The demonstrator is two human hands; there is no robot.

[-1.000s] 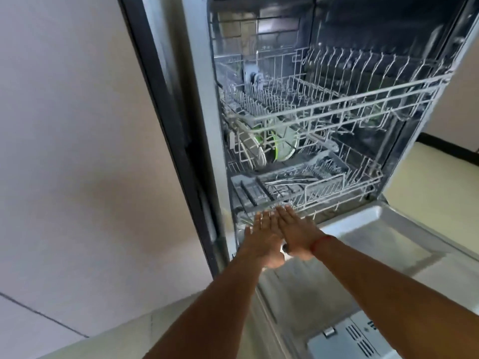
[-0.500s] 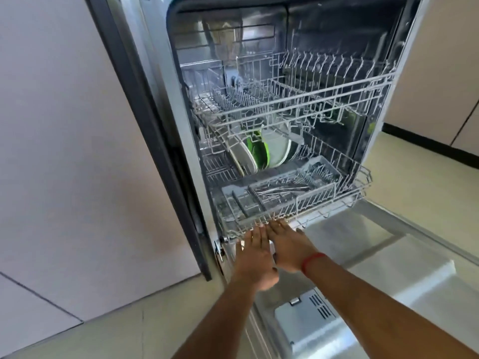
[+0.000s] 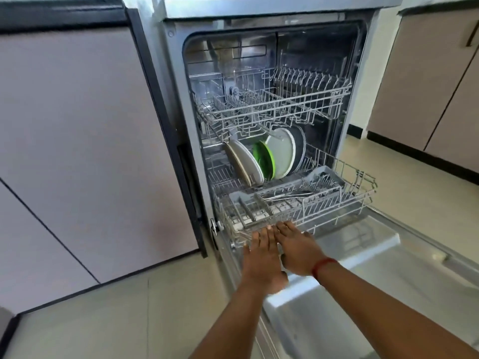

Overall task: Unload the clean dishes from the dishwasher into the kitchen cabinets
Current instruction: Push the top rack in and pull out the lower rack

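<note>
My feed is bright and evenly lit, brightest on the floor (image 3: pixel 414 182) at right; the dishwasher (image 3: pixel 311 60) cavity is dim. Glare whitens its open door (image 3: pixel 363 255) (detail lost there). Wide-angle bending curves the cabinet (image 3: pixel 77 125) edges; the left hand (image 3: pixel 261 263) looks slightly smeared.

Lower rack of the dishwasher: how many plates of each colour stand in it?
White or cream plates: 2
Green plates: 2
Pale grey plate: 1
Dark plate: 1
Total: 6, counted by visible rims; overlap may hide more.
</note>
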